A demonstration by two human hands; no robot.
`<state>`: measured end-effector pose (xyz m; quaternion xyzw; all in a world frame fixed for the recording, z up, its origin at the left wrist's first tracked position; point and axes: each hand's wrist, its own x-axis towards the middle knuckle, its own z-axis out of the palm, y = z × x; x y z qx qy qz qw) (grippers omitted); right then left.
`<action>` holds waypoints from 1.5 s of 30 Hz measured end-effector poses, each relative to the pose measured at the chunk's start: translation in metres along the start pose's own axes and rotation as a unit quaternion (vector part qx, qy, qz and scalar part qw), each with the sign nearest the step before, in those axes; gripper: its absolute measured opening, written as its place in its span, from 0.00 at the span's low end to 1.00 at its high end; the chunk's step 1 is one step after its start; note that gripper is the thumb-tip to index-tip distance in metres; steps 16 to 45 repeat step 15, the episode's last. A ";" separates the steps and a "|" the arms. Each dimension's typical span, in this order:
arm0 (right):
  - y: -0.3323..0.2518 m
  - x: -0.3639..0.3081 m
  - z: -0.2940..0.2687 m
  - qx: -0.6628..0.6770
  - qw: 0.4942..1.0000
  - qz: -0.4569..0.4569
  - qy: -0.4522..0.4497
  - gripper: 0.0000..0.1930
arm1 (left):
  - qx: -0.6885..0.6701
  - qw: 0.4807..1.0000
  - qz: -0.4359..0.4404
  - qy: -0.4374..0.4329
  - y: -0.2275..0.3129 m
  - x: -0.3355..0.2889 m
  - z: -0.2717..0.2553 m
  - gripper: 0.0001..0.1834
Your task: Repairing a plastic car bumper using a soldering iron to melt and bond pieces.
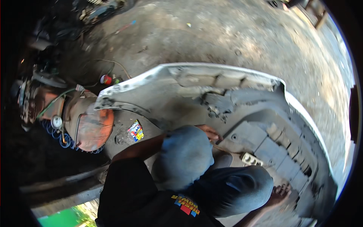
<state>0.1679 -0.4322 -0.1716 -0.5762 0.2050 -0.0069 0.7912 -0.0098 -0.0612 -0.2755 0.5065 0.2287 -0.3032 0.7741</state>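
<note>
A large car bumper (261, 75), white on its outer edge, lies with its grey, dusty inner side facing me and curves around my knees. My left hand (207, 132) reaches past my left knee to the inner side of the bumper. Its fingers look curled together; what they hold, if anything, is hidden. Just below them a thin brown cord (228, 150) runs to a pale socket strip (251, 159) beside the black slatted panel (276, 151). Past my right knee, my right hand (280, 192) is at the lower part of that panel, fingers apart, with nothing visible in it.
To the left stands an orange air compressor (94, 130) with a round gauge (56, 122) and a coiled blue hose (65, 139). A colourful packet (136, 130) lies on the ground near my left forearm. A red-and-white can (106, 79) sits beyond the compressor. Dark machine parts (100, 13) lie far left.
</note>
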 end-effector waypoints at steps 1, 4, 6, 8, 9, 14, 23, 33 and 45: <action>-0.019 -0.019 0.041 -0.004 0.991 -0.067 -0.116 0.16 | -0.006 0.999 0.017 0.033 -0.030 -0.036 -0.010 0.20; -0.061 -0.043 0.062 -0.099 0.790 -0.254 -0.549 0.23 | -0.062 0.916 0.268 0.290 -0.123 -0.109 -0.019 0.23; -0.080 -0.045 0.142 -0.161 0.446 -0.442 -0.762 0.19 | -0.033 0.905 0.215 0.367 -0.022 -0.160 0.029 0.24; -0.073 -0.068 0.180 -0.243 0.336 -0.455 -0.788 0.20 | -0.113 0.873 0.095 0.465 -0.015 -0.183 0.054 0.27; -0.071 -0.071 0.194 -0.311 0.285 -0.442 -0.792 0.22 | -0.066 0.834 0.186 0.515 -0.004 -0.192 0.066 0.31; -0.026 -0.073 0.236 -0.323 0.327 -0.403 -0.791 0.15 | 0.194 0.797 0.197 0.537 0.057 -0.227 0.107 0.58; -0.027 -0.074 0.242 -0.336 0.327 -0.371 -0.802 0.18 | 0.170 0.814 0.175 0.527 0.064 -0.237 0.107 0.56; -0.027 -0.074 0.242 -0.336 0.327 -0.371 -0.802 0.18 | 0.170 0.814 0.175 0.527 0.064 -0.237 0.107 0.56; -0.027 -0.074 0.242 -0.336 0.327 -0.371 -0.802 0.18 | 0.170 0.814 0.175 0.527 0.064 -0.237 0.107 0.56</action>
